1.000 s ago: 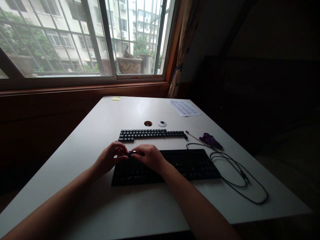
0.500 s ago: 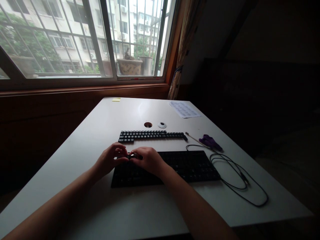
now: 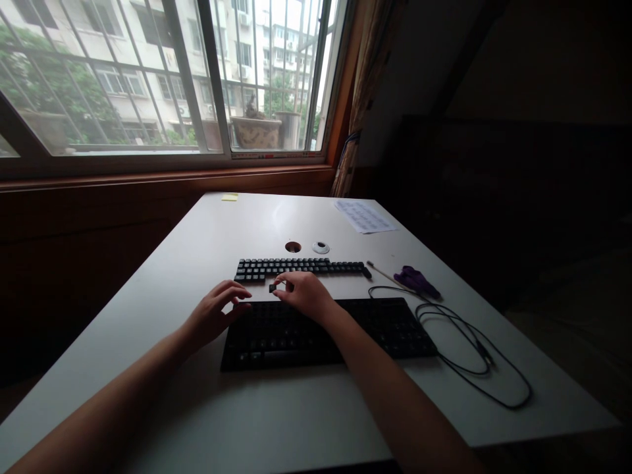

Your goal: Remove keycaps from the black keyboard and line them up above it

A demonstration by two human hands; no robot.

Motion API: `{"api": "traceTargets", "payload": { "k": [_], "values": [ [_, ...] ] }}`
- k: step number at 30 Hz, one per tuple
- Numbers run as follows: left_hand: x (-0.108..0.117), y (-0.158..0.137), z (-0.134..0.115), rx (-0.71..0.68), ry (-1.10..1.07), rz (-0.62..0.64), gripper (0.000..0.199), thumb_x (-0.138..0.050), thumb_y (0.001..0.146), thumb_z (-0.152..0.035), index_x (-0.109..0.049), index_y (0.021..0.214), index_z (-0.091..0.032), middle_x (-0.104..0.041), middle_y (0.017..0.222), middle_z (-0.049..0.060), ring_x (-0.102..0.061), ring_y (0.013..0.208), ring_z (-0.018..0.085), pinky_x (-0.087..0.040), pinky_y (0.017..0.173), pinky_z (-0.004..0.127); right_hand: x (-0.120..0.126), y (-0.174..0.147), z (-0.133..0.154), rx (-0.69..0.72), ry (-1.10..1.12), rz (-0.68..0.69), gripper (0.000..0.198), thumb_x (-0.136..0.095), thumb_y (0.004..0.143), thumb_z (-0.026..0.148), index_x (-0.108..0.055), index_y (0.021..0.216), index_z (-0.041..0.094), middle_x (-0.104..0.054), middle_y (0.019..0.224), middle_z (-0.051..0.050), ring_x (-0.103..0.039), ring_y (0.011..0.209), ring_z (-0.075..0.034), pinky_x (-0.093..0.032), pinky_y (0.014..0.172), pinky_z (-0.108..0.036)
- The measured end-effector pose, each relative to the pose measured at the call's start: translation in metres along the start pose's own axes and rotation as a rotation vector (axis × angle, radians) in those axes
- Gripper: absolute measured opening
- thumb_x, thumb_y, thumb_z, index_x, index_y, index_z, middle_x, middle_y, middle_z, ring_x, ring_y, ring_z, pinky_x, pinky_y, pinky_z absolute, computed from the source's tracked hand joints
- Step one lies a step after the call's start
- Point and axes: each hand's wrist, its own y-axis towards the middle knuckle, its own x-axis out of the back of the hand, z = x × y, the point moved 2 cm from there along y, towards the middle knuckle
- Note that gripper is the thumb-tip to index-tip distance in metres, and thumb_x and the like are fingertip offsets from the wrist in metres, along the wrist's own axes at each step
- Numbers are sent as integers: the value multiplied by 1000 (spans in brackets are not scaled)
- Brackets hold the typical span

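Note:
My right hand is closed in a pinch, with a small black keycap at its fingertips, just beyond the keyboard's back edge. A wide black keyboard lies flat on the desk beneath my right wrist. Over the keyboard's left back corner is my left hand, its fingers curved and apart around nothing. Behind both hands, black keycaps stand in neat rows, with a shorter row at the front left.
Right of the keyboard lie a looped black cable, a purple cloth and a thin brush. Farther back are a cable hole, its round cover, printed sheets and a yellow note.
My right hand has moved away from my left, up and to the right, carrying the keycap off the keyboard. My left hand has stayed nearly in place, its fingers now free.

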Motion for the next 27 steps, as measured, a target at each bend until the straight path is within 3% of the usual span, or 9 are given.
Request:
{"api": "traceTargets", "payload": {
  "k": [7,19,27],
  "values": [
    [1,3,7,-59,162,97,13,-60,91,-24,-68,101,-23,-65,98,7,-57,94,20,-49,86,34,-15,21,-17,-91,-167,135,17,-71,78,34,-75,94,28,-70,76,1,-63,71,-16,-41,64,-25],
    [1,3,9,-36,178,96,14,-55,92,-23,-69,97,-23,-65,97,7,-56,94,21,-49,86,35,-23,21,-25,-187,-225,126,22,-70,80,40,-74,99,29,-74,88,-2,-67,79,-19,-44,67,-26],
    [2,2,10,-20,170,119,16,-52,93,-20,-67,98,-22,-64,99,7,-55,95,21,-48,85,35,-15,12,-20,-117,-213,71,27,-67,83,34,-72,109,33,-74,95,0,-67,82,-18,-46,72,-26]
  ]
}}
